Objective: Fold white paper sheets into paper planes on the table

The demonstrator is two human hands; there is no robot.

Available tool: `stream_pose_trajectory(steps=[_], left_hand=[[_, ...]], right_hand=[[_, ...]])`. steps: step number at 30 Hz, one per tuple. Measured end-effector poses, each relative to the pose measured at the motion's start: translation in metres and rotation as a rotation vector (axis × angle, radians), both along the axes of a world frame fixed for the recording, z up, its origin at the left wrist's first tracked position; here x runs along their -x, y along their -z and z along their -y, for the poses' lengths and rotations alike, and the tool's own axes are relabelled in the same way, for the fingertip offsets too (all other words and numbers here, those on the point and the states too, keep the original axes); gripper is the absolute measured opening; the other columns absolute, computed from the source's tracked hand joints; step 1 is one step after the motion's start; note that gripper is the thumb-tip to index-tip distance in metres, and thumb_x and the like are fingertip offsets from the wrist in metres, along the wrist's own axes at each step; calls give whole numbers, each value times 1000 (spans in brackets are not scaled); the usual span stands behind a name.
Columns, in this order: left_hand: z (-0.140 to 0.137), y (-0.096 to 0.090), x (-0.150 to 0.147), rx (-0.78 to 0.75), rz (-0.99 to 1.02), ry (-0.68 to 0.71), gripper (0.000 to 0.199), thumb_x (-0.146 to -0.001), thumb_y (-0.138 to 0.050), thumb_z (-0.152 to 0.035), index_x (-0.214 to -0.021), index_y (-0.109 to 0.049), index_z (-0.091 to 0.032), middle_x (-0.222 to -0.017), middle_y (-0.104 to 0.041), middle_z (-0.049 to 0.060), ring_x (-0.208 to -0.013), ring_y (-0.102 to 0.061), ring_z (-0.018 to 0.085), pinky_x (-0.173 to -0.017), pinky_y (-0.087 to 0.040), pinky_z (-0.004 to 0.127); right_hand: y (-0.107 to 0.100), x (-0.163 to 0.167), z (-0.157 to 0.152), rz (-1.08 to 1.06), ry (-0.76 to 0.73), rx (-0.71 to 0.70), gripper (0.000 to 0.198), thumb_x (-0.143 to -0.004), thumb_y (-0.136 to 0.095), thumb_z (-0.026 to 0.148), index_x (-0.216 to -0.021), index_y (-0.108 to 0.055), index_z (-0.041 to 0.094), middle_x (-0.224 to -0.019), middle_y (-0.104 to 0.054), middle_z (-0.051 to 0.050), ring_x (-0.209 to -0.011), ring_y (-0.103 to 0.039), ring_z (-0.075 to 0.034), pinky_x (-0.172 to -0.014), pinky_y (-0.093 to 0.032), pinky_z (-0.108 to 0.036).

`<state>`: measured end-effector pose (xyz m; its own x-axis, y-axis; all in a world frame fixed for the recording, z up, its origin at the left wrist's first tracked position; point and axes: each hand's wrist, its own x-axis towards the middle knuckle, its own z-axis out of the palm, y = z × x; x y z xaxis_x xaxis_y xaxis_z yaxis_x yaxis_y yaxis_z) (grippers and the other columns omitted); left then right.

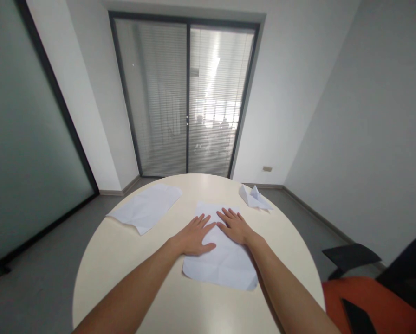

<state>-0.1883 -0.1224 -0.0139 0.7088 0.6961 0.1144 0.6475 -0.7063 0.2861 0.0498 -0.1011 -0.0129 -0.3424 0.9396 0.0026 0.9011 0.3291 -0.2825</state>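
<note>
A white sheet of paper (222,266) with faint creases lies flat on the round table in front of me. My left hand (195,236) rests open on its left side, fingers spread and pointing away. My right hand (235,226) lies open, palm down, on the upper right part of the same sheet. The fingertips of both hands are close together near the middle of the paper. Neither hand grips anything.
A second creased paper sheet (147,206) lies at the table's far left edge. Folded white paper (255,198) stands at the far right edge. The round cream table (131,278) fills the foreground. An orange chair (371,304) with black armrests stands at the right.
</note>
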Motion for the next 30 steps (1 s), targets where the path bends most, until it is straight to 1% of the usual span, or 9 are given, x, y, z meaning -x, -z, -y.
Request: stream_pose_trajectory(steps=[6,12,16,19,24,28,30], left_hand=[[-1,1,1,-7,-30,-3,77,-89,-50,-60,-154,-30,-23,-163,-16,11,-151,-11,33,-121,-15,50],[-1,1,1,-8,-47,-2,78,-90,-48,-60,-154,-28,-22,-163,-15,12,-151,-10,33,-121,-14,50],[-3,1,2,-6,-84,10,80,-90,-45,-64,-155,-25,-22,-164,-11,11,-151,-8,34,-121,-15,51],[-4,-1,1,0,-121,12,82,-91,-42,-67,-156,-23,-20,-164,-9,12,-151,-6,34,-121,-14,50],[-5,-1,2,-10,-134,-3,82,-91,-40,-67,-156,-23,-21,-164,-10,12,-151,-7,34,-121,-14,49],[-8,2,5,-21,-119,-25,80,-91,-40,-68,-155,-25,-22,-164,-11,10,-151,-8,33,-121,-15,50],[-10,4,7,-22,-119,-44,80,-91,-39,-68,-155,-25,-22,-164,-12,11,-151,-9,33,-120,-14,50]], right_hand=[[-2,-2,0,17,59,8,66,-98,-28,64,-154,-31,29,-163,-21,-7,-150,-14,-32,-118,-12,-58],[-1,-2,-1,22,62,-1,67,-97,-28,64,-154,-32,28,-163,-21,-8,-150,-15,-33,-118,-10,-59],[-1,-2,-1,29,63,0,67,-98,-28,63,-154,-32,28,-163,-21,-7,-150,-15,-32,-118,-10,-58],[-2,-1,-1,31,66,2,67,-98,-27,63,-154,-31,28,-163,-20,-7,-151,-14,-31,-119,-9,-56],[-1,-4,-3,43,78,6,69,-97,-27,64,-155,-29,27,-163,-19,-6,-151,-13,-31,-119,-9,-56],[3,-11,-6,64,145,-6,69,-98,-27,63,-155,-29,24,-163,-20,-9,-150,-14,-33,-117,-10,-59],[3,-13,-7,76,170,-31,67,-99,-29,59,-154,-33,22,-162,-24,-11,-150,-16,-34,-117,-12,-60]])
